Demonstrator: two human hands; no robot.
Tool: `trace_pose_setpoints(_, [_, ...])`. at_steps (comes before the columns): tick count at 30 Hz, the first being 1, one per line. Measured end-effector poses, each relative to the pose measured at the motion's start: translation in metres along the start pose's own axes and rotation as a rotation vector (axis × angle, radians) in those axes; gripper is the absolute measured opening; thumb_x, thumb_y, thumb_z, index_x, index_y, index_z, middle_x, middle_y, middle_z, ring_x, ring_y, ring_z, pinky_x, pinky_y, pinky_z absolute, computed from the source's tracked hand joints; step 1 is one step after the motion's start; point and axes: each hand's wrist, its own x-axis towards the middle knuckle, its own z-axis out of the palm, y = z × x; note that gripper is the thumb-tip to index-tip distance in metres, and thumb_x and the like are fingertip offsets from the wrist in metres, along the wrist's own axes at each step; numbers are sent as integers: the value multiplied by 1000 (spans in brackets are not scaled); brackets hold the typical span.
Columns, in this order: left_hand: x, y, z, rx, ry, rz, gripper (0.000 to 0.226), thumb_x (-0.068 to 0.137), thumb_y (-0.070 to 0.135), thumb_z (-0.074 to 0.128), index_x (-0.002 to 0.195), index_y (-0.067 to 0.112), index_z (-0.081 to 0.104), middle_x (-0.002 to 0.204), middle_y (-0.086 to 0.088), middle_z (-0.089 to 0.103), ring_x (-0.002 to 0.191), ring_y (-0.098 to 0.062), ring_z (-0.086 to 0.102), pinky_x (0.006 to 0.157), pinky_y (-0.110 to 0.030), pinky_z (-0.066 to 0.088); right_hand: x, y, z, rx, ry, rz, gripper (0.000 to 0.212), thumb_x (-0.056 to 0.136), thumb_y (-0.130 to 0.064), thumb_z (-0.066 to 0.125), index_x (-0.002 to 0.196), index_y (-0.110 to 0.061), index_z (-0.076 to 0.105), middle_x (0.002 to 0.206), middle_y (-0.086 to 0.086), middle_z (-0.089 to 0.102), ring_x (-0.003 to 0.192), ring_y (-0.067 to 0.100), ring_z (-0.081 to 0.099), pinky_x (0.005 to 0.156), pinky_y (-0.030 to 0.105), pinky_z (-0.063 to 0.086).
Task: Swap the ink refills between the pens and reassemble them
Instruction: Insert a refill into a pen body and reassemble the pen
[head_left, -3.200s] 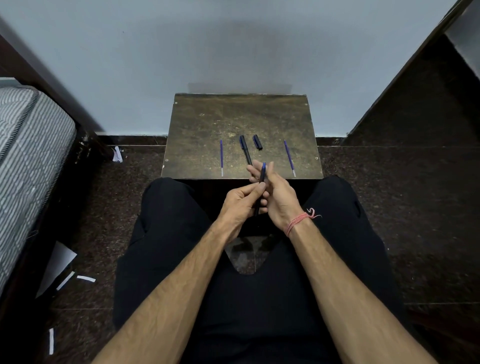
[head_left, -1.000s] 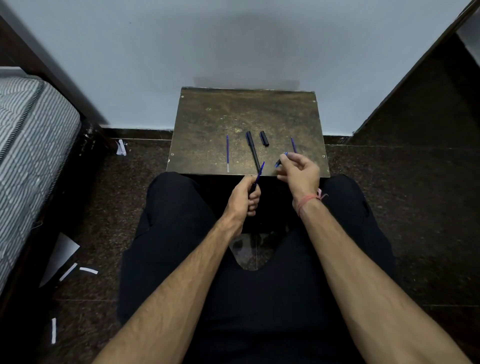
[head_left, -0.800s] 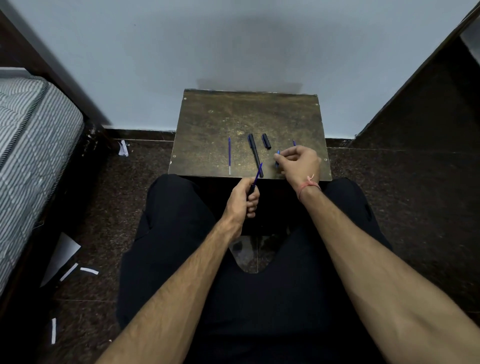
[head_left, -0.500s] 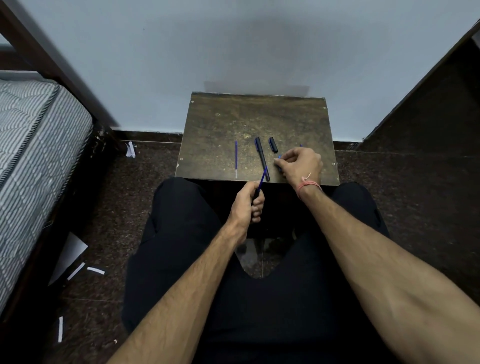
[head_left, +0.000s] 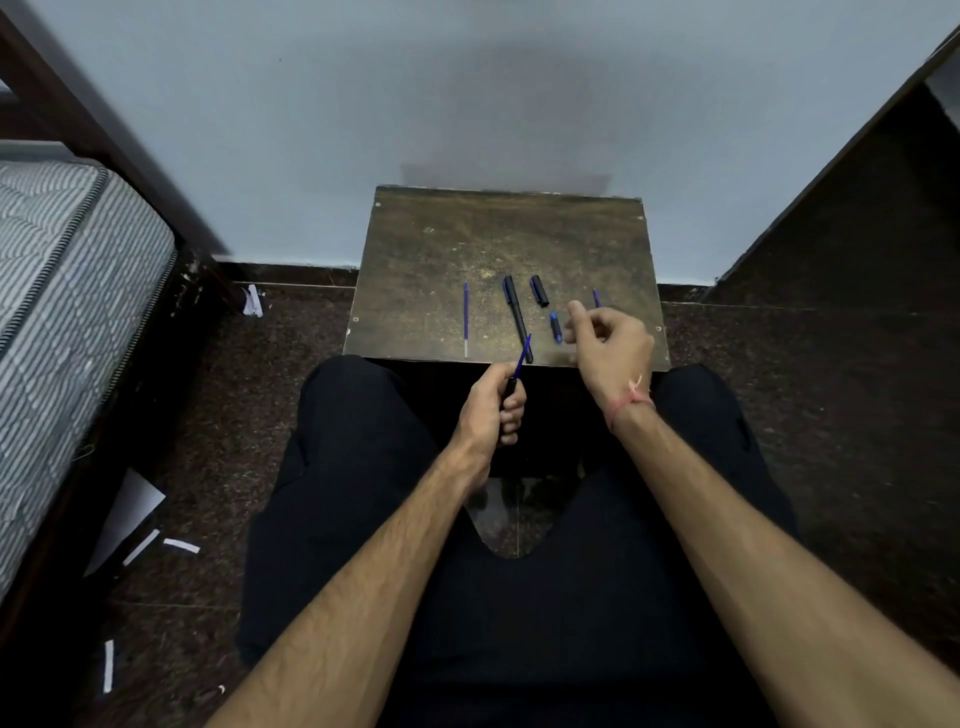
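Now, from the head view, your left hand (head_left: 491, 405) sits just below the near edge of the counter (head_left: 415, 249), fingers curled in a grip around a dark pen barrel (head_left: 511, 385). A blue refill (head_left: 523, 356) sticks out of the top of that barrel and slants up and to the right, its tip crossing over the counter's near edge.

Your right hand (head_left: 608, 345) hovers over the right side of the counter, blurred, with the fingers loosely bent and apart; nothing is held in that grip. A red thread (head_left: 631, 402) is tied around that wrist.

On the counter, a small blue piece (head_left: 556, 327) lies just left of your right fingertips. A capped black pen (head_left: 517, 318) lies to its left, running lengthwise toward you. A short black cap (head_left: 539, 290) rests beyond the blue piece, near the pen's far end. A loose blue refill (head_left: 466, 326) lies well to the left of the pen, parallel to it. Another blue refill (head_left: 596, 298) shows only its far tip behind your right hand.

A striped mattress (head_left: 67, 322) is at the left, and paper scraps (head_left: 156, 543) lie on the floor beside it.
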Motion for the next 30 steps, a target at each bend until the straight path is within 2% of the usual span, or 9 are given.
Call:
trace_pose_setpoints(3, [2,2,6,6,1,-29,55,105,51,42,55,29,40,52,8,32,49,-11,24,49,-28,23,-35,-4,-7,135,-129,64,49,94,-71,64,84,-27,83,77,-11,81,59,6,73,63,31,60])
trace_pose_setpoints(6, [1,0,10,36,16,-39,59,106,59,40,56,27,38,54,5,32,48,-11,25,50,-30,21,-54,-7,-3,127,-256,-18,27,90,-53,82,89,-26,85,81,-11,82,72,2,76,70,29,61])
trace_pose_setpoints(9, [0,-2,10,46,24,-47,57,105,59,40,57,27,37,55,5,31,49,-11,24,51,-30,20,-55,-7,2,141,-252,-26,16,91,-36,86,92,-19,85,83,-7,82,79,7,77,81,33,64])
trace_pose_setpoints(13, [1,0,8,42,10,-73,54,107,47,40,57,27,39,53,6,30,46,-10,22,48,-29,19,-51,-4,1,262,-248,47,14,94,-32,84,89,-18,83,76,-5,78,69,7,69,68,32,61])
trace_pose_setpoints(16, [-2,0,9,31,22,-63,54,108,45,39,57,27,39,52,6,30,46,-10,22,46,-27,20,-51,-3,-2,330,-338,73,8,94,-26,85,96,-19,83,84,-1,80,74,9,69,65,25,56])
trace_pose_setpoints(19, [-4,3,7,13,43,-43,53,108,44,38,58,26,39,55,4,29,49,-11,22,49,-29,20,-53,-1,-1,277,-473,60,10,98,-17,80,107,-18,83,96,4,83,87,14,73,72,28,56])
trace_pose_setpoints(23, [-6,5,7,-30,6,-2,51,110,40,29,62,24,39,56,5,28,53,-12,22,50,-28,21,-47,-5,-10,406,-451,83,11,103,-7,70,105,-15,79,100,6,80,90,12,70,75,27,59])
trace_pose_setpoints(26, [-8,5,9,16,-1,2,51,109,41,34,60,26,40,56,6,29,53,-11,23,49,-27,21,-44,-5,-18,407,-498,90,11,102,-11,73,111,-9,79,102,9,80,91,11,71,77,26,59])
trace_pose_setpoints(30, [-8,5,12,77,12,-8,52,108,44,38,58,28,41,56,5,31,52,-11,24,51,-29,21,-50,-4,-16,358,-503,78,24,96,-13,81,116,-1,78,108,16,81,94,14,73,76,23,57])
